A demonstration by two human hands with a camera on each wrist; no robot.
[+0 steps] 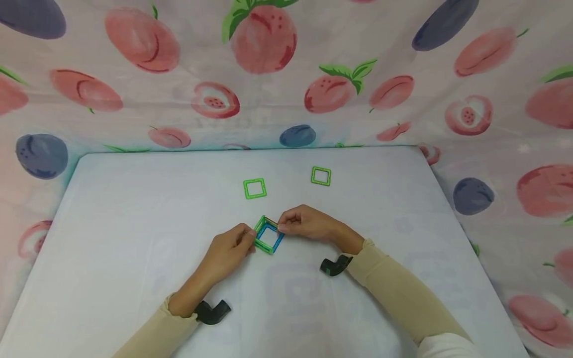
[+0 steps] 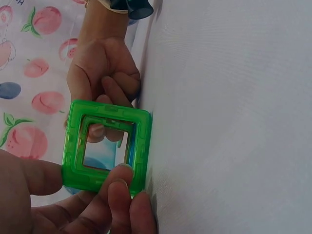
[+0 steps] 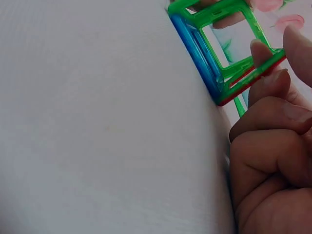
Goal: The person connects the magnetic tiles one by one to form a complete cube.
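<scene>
A small open box of magnetic tiles [image 1: 278, 242] stands on the table between the two hands. It joins hollow square frames: a blue one at the bottom, green ones at the sides, and one with a red edge towards the right hand. My left hand [image 1: 230, 251] grips a green side tile [image 2: 107, 110], thumb at one edge and fingers along its lower edge. From the opposite side my right hand [image 1: 309, 221] pinches the red-edged tile [image 3: 248, 80] between thumb and fingers. The blue tile [image 3: 197, 58] lies against the table surface in the right wrist view.
Two loose green square tiles lie farther back: one left tile [image 1: 254, 189] and one right tile [image 1: 321, 176]. The white table [image 1: 134, 223] ends at a fruit-print cloth [image 1: 268, 109] behind. Black curved pieces [image 1: 213, 312] sit at both wrists.
</scene>
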